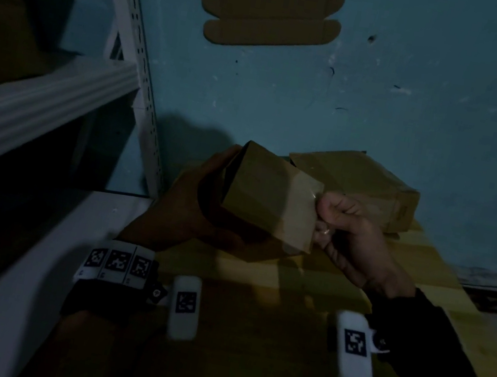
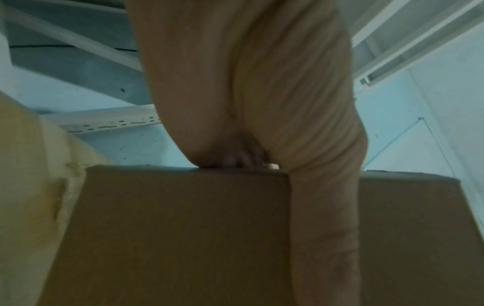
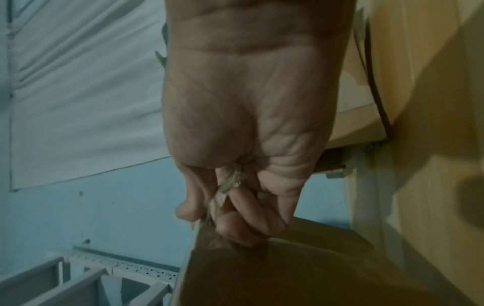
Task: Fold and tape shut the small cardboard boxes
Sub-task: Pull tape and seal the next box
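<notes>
**Tape end pinched at the box's edge**

The fingertips [image 3: 237,227] of the right hand [image 1: 351,236] were curled tight round a crumpled end of clear tape [image 3: 229,184], pinching it just at the near-right edge of the small cardboard box [image 1: 268,201]; a glossy strip of that tape already lay across the box's upper face in the head view. The left hand [image 1: 190,208] gripped the box from the opposite side, its fingers wrapped under and behind the cardboard, the thumb [image 2: 324,217] lying down one panel in the left wrist view; the box was held in the air between both hands, above the yellowish work surface [image 1: 290,282].

Judged from its thin walls and the easy one-hand hold, the box was probably light and fairly stiff, though the panels would likely dent under a hard squeeze; the corners and folded edges looked the safest places to grip; the tape seemed limp and sticky, apt to crease or cling to itself.

The box sat tilted, its taped face turned up and toward the person; its long axis appeared to run from the left hand toward the right, though the dim light left this uncertain.

Just behind it rested another closed box [image 1: 360,185]; a flat unfolded blank [image 1: 273,0] lay farther off; a white metal rack [image 1: 126,44] stood to the left.
</notes>
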Tool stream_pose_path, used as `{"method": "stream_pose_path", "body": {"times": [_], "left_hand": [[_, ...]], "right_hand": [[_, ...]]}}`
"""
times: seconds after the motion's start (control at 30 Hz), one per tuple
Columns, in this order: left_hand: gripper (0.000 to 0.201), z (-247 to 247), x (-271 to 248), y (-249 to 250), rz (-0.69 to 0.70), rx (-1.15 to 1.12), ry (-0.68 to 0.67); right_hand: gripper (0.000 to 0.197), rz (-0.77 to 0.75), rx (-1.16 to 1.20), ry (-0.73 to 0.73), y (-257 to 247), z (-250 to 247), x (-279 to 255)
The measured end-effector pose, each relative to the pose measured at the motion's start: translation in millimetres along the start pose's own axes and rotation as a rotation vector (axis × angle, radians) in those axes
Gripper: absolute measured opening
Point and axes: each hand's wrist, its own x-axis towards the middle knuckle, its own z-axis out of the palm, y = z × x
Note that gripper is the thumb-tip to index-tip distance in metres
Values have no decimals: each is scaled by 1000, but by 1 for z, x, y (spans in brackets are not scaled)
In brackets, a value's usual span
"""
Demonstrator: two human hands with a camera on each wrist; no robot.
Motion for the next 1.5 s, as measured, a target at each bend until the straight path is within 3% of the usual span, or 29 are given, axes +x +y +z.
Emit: {"method": "stream_pose_path", "body": {"times": [0.43,0.57,0.67,0.8,0.87,0.93,0.97,1.0,1.1,1.23,1.4,1.5], "left_hand": [[116,-8,-6,8,31,-108,-78],[104,-5,-4,6,1,-170,-44],[106,1,-1,5,-6,-134,23],[108,2,2,-8,-87,-100,98],[82,-2,2,-9,-200,-107,116],[31,-2,1,-4,-327,-177,142],[18,0,2,0,-387,-277,175],[17,1,2,5,-454,-409,201],[59,1,4,8,-630,-710,204],[76,7,4,11,-608,-589,197],[67,13,3,12,-745,-553,155],[33,16,4,12,-720,-627,187]], "right_hand": [[21,136,276,-206,7,-4,-1],[28,176,300,-175,9,-8,1],[18,105,131,-75,8,-5,0],[32,-14,-155,54,6,4,1],[30,-57,-263,104,6,8,2],[29,-95,-382,127,8,8,3],[28,-104,-450,136,9,8,3],[26,-109,-509,141,10,8,4],[30,-147,-644,93,11,9,3],[43,-168,-800,-16,18,9,3],[37,-160,-840,-28,20,5,4],[34,-156,-801,-22,22,4,4]]}}
